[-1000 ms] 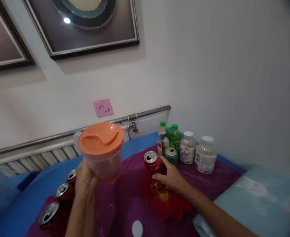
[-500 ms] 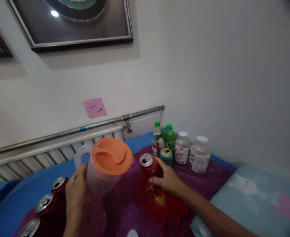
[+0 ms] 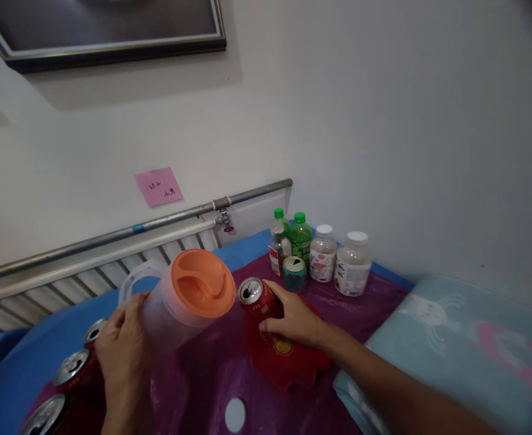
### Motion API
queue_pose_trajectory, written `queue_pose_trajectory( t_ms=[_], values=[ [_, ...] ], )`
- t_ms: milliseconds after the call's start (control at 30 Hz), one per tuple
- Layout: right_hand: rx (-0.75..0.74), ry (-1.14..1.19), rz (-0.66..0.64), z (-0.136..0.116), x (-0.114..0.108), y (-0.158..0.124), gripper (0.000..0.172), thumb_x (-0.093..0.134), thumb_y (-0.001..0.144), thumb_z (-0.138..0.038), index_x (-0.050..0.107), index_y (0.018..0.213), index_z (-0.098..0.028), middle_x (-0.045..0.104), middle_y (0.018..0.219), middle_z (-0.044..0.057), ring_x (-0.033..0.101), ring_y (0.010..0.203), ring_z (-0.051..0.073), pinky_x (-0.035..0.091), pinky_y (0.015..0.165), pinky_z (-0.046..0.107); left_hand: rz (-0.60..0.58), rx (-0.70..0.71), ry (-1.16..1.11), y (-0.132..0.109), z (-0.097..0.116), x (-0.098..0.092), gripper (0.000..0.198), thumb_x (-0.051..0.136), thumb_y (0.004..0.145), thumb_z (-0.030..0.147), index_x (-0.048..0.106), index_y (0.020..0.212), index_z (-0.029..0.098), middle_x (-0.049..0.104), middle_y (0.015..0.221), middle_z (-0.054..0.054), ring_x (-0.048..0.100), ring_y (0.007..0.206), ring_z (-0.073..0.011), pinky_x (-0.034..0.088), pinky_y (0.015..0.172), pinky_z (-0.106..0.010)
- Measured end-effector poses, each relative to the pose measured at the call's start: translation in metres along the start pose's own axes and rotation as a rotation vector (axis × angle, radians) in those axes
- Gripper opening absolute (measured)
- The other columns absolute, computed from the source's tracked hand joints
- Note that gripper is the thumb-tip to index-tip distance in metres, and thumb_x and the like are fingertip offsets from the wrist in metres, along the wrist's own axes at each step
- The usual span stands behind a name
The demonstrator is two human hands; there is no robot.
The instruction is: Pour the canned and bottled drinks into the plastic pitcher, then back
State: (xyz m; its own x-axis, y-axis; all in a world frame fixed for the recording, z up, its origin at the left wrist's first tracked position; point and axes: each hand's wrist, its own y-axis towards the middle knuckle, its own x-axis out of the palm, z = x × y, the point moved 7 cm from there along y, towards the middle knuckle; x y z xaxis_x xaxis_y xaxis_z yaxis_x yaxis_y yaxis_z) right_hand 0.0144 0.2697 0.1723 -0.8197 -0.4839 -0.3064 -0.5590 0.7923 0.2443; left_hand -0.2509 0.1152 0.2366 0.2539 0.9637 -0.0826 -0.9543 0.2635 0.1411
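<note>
My left hand is closed around a clear plastic pitcher near its handle. The pitcher has an orange lid and leans to the right, its rim close to a red soda can. Thumb and fingers of my right hand grip that can, its opened top facing up and tilted towards the pitcher. Below the can lies a red cloth or mat with a gold pattern. A white round cap lies on the purple plastic sheet.
Opened red cans stand in a row at the left. Behind my right hand are a teal can, green-capped bottles and two white-lidded jars. A light-blue patterned cushion lies at right. A radiator runs along the wall.
The pitcher has tipped further to the right, and the red can has moved left, nearer its rim, tilting slightly. The view has shifted downward and to the right.
</note>
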Motion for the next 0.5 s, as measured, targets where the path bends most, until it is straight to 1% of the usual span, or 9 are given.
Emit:
queue_pose_trajectory(
  t_ms=[100, 233, 333, 433, 500],
  values=[
    [0.014, -0.012, -0.015, -0.0007, 0.002, -0.0011, 0.079, 0.076, 0.057, -0.018, 0.052, 0.132, -0.021, 0.065, 0.126, 0.006, 0.06, 0.115, 0.028, 0.045, 0.102, 0.043, 0.008, -0.005, 0.021, -0.0012, 0.0002, -0.0008, 0.023, 0.067, 0.07, 0.04, 0.077, 0.083, 0.024, 0.067, 0.071, 0.001, 0.056, 0.07, -0.017, 0.045, 0.073, -0.033],
    [0.027, -0.015, -0.036, 0.0001, 0.0038, -0.0015, 0.079, 0.077, 0.057, -0.018, 0.053, 0.132, -0.022, 0.065, 0.126, 0.006, 0.059, 0.117, 0.028, 0.046, 0.1, 0.041, 0.016, 0.077, 0.024, -0.0019, 0.0057, -0.0013, 0.023, 0.067, 0.07, 0.038, 0.077, 0.084, 0.024, 0.068, 0.075, 0.001, 0.059, 0.079, -0.02, 0.046, 0.085, -0.037],
    [0.014, -0.018, -0.039, 0.0007, 0.004, -0.0012, 0.078, 0.077, 0.057, -0.018, 0.054, 0.132, -0.021, 0.065, 0.125, 0.006, 0.059, 0.116, 0.028, 0.046, 0.1, 0.041, 0.036, 0.153, 0.012, -0.0017, 0.009, -0.0022, 0.023, 0.065, 0.072, 0.037, 0.078, 0.085, 0.023, 0.07, 0.079, 0.0, 0.061, 0.084, -0.0206, 0.046, 0.086, -0.035],
    [0.009, -0.029, -0.051, 0.0007, 0.0048, -0.0014, 0.079, 0.078, 0.057, -0.019, 0.053, 0.132, -0.02, 0.065, 0.124, 0.006, 0.06, 0.115, 0.028, 0.046, 0.099, 0.041, 0.046, 0.197, 0.0, 0.0014, 0.0058, -0.0032, 0.023, 0.066, 0.073, 0.039, 0.078, 0.086, 0.024, 0.071, 0.079, 0.0, 0.061, 0.082, -0.0195, 0.045, 0.082, -0.033],
    [0.014, -0.034, -0.057, 0.0001, 0.0051, -0.002, 0.079, 0.078, 0.057, -0.019, 0.053, 0.133, -0.02, 0.065, 0.124, 0.006, 0.06, 0.113, 0.028, 0.046, 0.098, 0.041, 0.022, 0.225, -0.016, 0.0041, 0.0022, -0.0028, 0.025, 0.068, 0.073, 0.042, 0.078, 0.089, 0.024, 0.07, 0.08, 0.0, 0.059, 0.082, -0.0195, 0.044, 0.081, -0.033]
  ],
)
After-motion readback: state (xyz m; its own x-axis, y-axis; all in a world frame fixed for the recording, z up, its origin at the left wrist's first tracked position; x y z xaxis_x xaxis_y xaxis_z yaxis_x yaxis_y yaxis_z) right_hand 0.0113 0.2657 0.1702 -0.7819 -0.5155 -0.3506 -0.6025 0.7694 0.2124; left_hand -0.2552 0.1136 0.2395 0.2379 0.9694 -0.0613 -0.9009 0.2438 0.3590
